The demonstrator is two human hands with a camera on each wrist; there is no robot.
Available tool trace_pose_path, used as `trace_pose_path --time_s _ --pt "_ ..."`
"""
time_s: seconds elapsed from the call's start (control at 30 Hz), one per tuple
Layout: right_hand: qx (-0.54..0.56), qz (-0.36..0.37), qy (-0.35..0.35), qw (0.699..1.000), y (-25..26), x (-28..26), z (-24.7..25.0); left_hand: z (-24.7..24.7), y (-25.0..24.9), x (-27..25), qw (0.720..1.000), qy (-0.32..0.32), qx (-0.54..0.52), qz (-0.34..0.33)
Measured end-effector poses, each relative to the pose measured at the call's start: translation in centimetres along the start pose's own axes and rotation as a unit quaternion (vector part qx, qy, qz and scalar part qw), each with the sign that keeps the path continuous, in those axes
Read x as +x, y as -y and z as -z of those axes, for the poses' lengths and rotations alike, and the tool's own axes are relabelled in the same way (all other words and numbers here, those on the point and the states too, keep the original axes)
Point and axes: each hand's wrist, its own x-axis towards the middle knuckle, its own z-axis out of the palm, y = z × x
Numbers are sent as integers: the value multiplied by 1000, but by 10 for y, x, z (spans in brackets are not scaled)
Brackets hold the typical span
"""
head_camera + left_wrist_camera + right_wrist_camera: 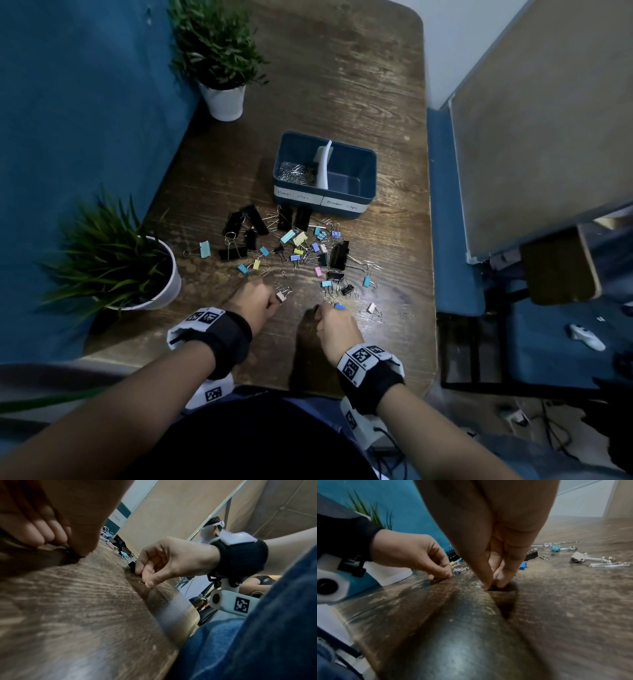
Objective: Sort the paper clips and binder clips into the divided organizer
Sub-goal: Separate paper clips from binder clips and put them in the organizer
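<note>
The divided organizer (pixel 324 173) sits just above the middle of the head view; its left compartment, labelled for paper clips, already holds a heap of silver paper clips (pixel 295 172), while the right one, labelled for binder clips, looks empty. So the paper-clip half seems mostly done and the binder-clip half not begun: the scatter of binder clips (pixel 291 245), black and pastel, lies spread below the organizer, with a few loose paper clips near the lower right of the scatter. At lower centre both hands work low on the desk (pixel 359 85). The left hand (pixel 252 298) has curled fingers closed at the surface beside a pale pink binder clip (pixel 281 295); whether they hold anything I cannot tell. The right hand (pixel 334 325) pinches something small and dark against the wood, fingers (pixel 485 577) narrow, next to a blue clip (pixel 523 565). The desk is dark, worn wood grain. Two potted plants (pixel 219 54) stand along the blue wall at left; a blue seat and board fill the right.
</note>
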Motion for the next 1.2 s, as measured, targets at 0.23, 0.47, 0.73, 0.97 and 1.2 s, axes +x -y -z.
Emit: trace_pose_path --time_s 0.23,0.47,0.73,0.97,1.2 --pt "-19 14 38 999 0 6 4 -4 0 0 997 13 75 5" --pt "-35 41 75 996 0 6 9 8 2 3 996 38 81 30" --pt "-47 47 102 993 1 13 10 6 -5 10 993 61 45 92" --pt "-54 60 78 994 5 13 11 6 -10 9 992 61 81 72" --pt "25 105 -58 992 40 59 44 17 2 21 999 -7 22 41"
